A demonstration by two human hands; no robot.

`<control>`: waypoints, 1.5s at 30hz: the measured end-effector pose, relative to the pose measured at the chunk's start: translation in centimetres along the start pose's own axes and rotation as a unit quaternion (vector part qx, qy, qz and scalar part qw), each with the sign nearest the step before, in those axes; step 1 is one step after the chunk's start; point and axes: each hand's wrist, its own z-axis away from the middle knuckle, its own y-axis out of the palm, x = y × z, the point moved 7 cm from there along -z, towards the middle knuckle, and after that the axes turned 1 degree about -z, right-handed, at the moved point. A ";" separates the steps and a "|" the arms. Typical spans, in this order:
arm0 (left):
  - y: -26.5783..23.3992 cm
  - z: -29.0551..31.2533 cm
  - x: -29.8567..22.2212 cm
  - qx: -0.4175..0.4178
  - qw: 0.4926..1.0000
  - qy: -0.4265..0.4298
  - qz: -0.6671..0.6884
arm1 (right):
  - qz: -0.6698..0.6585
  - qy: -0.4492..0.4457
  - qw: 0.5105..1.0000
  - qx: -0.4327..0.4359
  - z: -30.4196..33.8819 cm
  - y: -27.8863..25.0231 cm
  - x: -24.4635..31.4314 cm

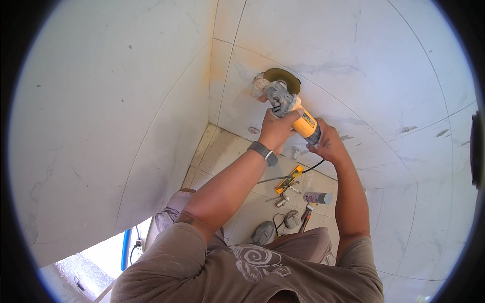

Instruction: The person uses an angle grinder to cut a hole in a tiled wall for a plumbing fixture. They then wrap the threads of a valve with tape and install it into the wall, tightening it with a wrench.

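Both my hands hold a yellow and grey angle grinder [304, 124] up against the tiled wall [343, 96]. My left hand [278, 129], below a dark wristband, is closed round the body just behind the grey gear head. Around the dark rear end wraps my right hand [327, 141]. The round disc [283, 80] of the grinder is close to the wall, beside a ragged opening [259, 87] with whitish, broken edges; whether they touch I cannot tell. A black power cord [314, 167] hangs from the tool's rear.
On the tiled floor [214, 156] lie a yellow spirit level [289, 180], small metal parts [282, 201], a spray can [317, 198] and a hammer [306, 217]. A smaller pipe opening [253, 130] sits low in the wall. Another tiled wall [111, 101] rises at left.
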 end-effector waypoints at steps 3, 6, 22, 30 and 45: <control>0.1 0.0 0.1 0.002 1.000 -0.002 0.009 | 0.005 -0.004 1.000 0.003 0.0 -0.4 0.2; 0.0 -0.3 0.4 -0.004 1.000 -0.001 0.025 | 0.009 -0.014 1.000 0.005 -0.2 -0.5 0.3; -0.5 3.6 5.3 -0.062 0.969 0.039 -0.235 | -0.217 0.061 0.973 -0.049 9.1 7.7 -3.4; -6.5 2.5 7.4 -0.122 0.973 0.007 -0.197 | -0.226 0.065 0.972 -0.023 7.6 15.2 -4.0; -8.6 -0.8 2.4 -0.188 0.940 0.100 -0.266 | -0.174 0.097 0.969 -0.146 -0.9 18.4 -0.6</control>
